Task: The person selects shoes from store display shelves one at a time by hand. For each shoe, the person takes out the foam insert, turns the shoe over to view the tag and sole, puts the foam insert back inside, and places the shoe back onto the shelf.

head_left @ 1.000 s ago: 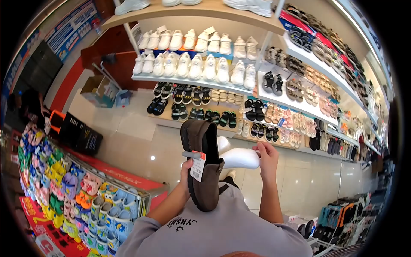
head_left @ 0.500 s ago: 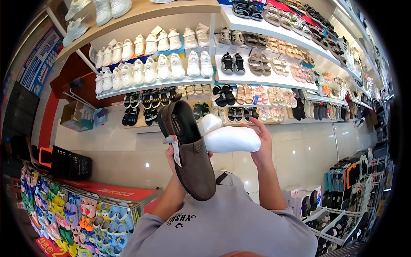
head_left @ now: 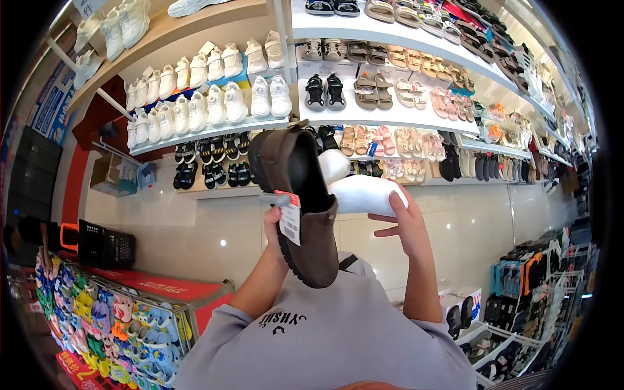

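Observation:
A dark brown clog [head_left: 309, 244] is held up in front of my chest, its dark opening facing up and its sole edge toward the left. My left hand [head_left: 273, 227] grips its outer side, beside a hanging red-and-white price tag [head_left: 290, 218] and a grey security tag [head_left: 274, 199]. Most of the left fingers are hidden behind the clog. My right hand [head_left: 411, 218] holds the far end of a long white shoe stuffer [head_left: 367, 194], thumb on top and some fingers stretched beneath. A second rounded white piece [head_left: 334, 166] shows behind the clog.
Shelves of white sneakers [head_left: 234, 103] and sandals [head_left: 374, 91] stand ahead. Colourful clogs [head_left: 123, 318] hang on a rack at lower left, near a black basket [head_left: 107, 244]. Another rack [head_left: 513, 338] with footwear stands at right. Tiled floor [head_left: 175, 231] lies between.
The clog has turned and shifted slightly right, showing more of its side and tag. My right hand has moved a little right and down, its thumb now over the stuffer's end.

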Demonstrator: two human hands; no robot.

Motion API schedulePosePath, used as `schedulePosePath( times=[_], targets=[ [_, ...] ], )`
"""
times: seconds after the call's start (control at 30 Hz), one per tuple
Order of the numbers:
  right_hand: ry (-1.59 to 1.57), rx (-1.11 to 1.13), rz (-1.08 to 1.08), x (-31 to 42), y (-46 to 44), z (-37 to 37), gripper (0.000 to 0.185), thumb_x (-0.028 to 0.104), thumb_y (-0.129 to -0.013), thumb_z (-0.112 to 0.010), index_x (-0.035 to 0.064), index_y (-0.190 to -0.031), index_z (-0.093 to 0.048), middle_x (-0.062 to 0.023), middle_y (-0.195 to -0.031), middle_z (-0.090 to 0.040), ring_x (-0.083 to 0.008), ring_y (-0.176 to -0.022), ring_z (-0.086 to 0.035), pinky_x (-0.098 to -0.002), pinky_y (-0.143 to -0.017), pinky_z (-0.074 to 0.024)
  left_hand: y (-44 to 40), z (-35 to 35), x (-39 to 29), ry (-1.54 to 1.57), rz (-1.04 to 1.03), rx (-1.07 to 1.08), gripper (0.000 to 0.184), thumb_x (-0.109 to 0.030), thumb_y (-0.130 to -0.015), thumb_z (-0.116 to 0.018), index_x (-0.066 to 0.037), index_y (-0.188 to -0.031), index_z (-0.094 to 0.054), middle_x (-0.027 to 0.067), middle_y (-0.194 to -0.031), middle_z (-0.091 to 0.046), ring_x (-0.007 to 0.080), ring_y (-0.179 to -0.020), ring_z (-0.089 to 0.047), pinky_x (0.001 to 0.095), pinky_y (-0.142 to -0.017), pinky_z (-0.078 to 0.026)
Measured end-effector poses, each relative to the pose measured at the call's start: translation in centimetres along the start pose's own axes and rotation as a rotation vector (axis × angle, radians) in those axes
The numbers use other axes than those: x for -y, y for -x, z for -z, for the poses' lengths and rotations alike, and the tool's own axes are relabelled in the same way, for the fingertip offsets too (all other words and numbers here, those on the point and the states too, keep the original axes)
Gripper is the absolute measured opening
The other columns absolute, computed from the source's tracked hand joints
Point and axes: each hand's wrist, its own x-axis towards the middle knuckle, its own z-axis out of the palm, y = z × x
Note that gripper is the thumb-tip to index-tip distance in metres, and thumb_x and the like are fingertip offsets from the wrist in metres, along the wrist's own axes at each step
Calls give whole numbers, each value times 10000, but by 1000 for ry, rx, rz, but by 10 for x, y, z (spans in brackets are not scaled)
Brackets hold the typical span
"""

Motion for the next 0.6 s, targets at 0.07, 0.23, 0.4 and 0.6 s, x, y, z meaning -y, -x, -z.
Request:
schedulePosePath(
  times=[0.07, 0.23, 0.4, 0.6],
  targets=[
    [-101, -15, 8, -2, -4, 17, 581, 349, -941, -547, 42, -1397, -360, -173, -1163, -594, -277, -815, -702, -336, -595, -597, -11, 11, 18, -9, 64, 6, 853, -565, -692, -558, -6, -1329, -462, 203, -1141, -620, 395, -980, -631, 451, -820, -543],
    [-222, -234, 186, -19, -3, 72, 522, 252, -906, -627, -4, -1280, -368, -175, -1048, -609, -264, -708, -686, -299, -572, -565, -41, -19, 36, 30, 164, 73, 897, -562, -686, -582, -44, -1395, -398, 224, -1276, -532, 384, -1014, -619, 446, -816, -548],
    [-222, -573, 582, -6, 16, 117, 472, 177, -892, -592, 6, -1273, -371, -157, -1093, -550, -258, -731, -644, -308, -586, -522, -75, -68, 45, 66, 282, 218, 971, -597, -700, -569, -48, -1457, -308, 277, -1373, -431, 328, -1081, -558, 394, -831, -517],
    [34, -796, 1010, 25, 23, 130, 674, 326, -811, -685, -25, -1290, -366, -244, -1205, -536, -328, -1113, -555, -399, -886, -513, -123, -77, 76, 99, 423, 289, 888, -600, -754, -515, -62, -1440, -348, 259, -1313, -502, 342, -1061, -584, 407, -875, -500]
  ],
)
